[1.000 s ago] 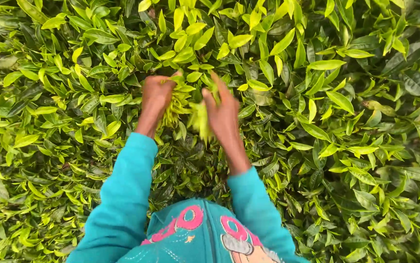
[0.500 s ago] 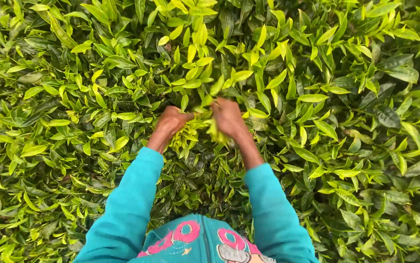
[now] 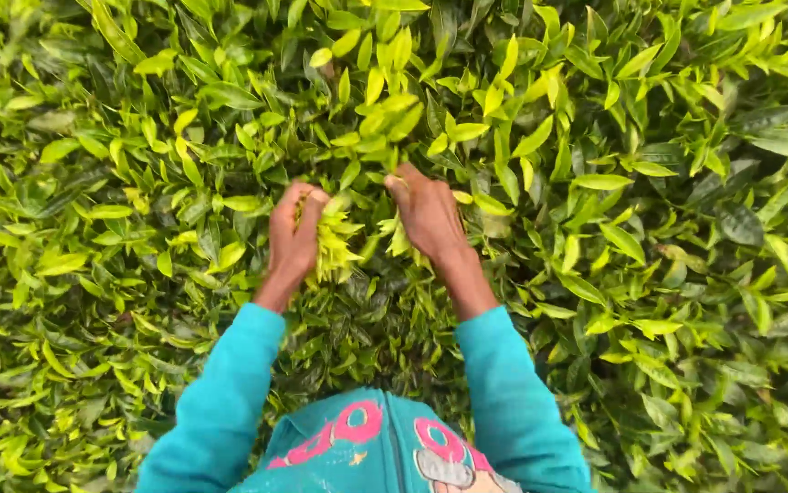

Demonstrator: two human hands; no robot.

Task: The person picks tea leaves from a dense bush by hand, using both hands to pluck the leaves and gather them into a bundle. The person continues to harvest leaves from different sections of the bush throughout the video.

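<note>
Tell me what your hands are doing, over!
Left hand shut on bunch of picked leaves. Right hand in the bush, fingers among pale shoots; grip unclear. Thick foliage all around, nothing else in the way.

right fingers [image 3: 405, 194] hidden among leaves [image 3: 371, 119]

Dense tea bush leaves [image 3: 595, 183] crowd in on every side, so I find no open lane. My left hand [image 3: 292, 239] and right hand [image 3: 429, 215] sit close together among the shoots, only a bunch of pale plucked leaves [image 3: 337, 245] filling the narrow gap between them.
</note>
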